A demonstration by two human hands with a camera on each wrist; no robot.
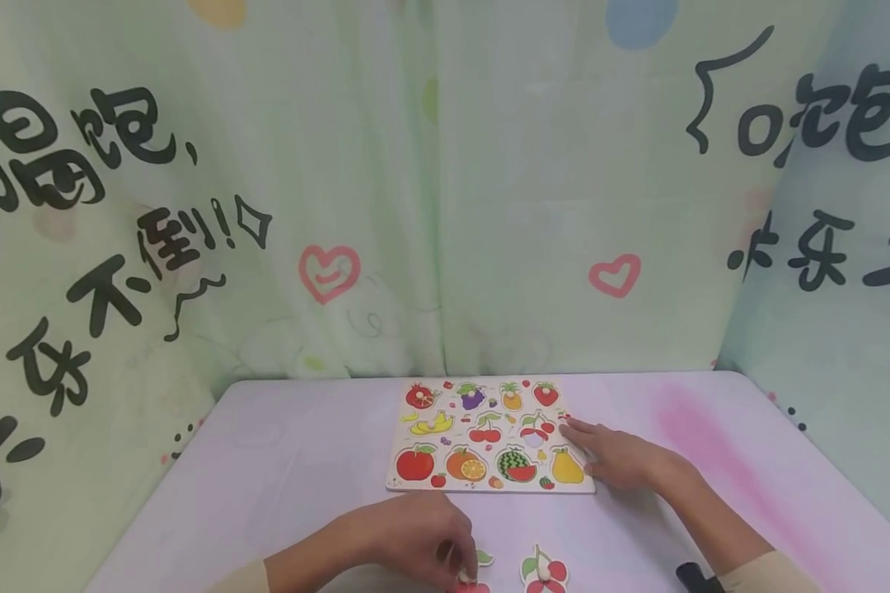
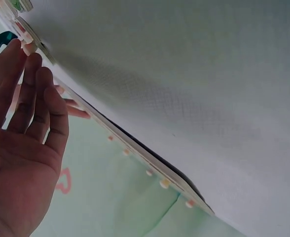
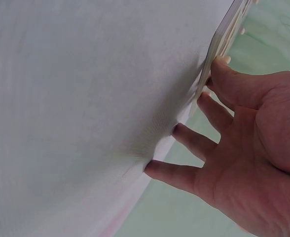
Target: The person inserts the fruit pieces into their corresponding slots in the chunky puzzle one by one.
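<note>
A wooden fruit puzzle board (image 1: 493, 487) lies flat at the back middle of the table, with fruit pictures in rows. My right hand (image 1: 630, 457) touches its right edge, thumb at the board and the other fingers spread and fairly straight; the right wrist view shows these fingertips (image 3: 152, 167) on the tabletop. In front of the board, my left hand (image 1: 419, 535) pinches a red fruit puzzle piece with a green leaf (image 1: 484, 558), mostly hidden behind the fingers. In the left wrist view its fingertips meet at a small knob (image 2: 29, 48). Beside it lies a cherry puzzle piece (image 1: 544, 572).
A pale tabletop (image 1: 297, 445) with a pink patch (image 1: 704, 428) surrounds the board. Printed curtains (image 1: 386, 165) stand behind and at both sides. A black object (image 1: 697, 578) is by the right sleeve.
</note>
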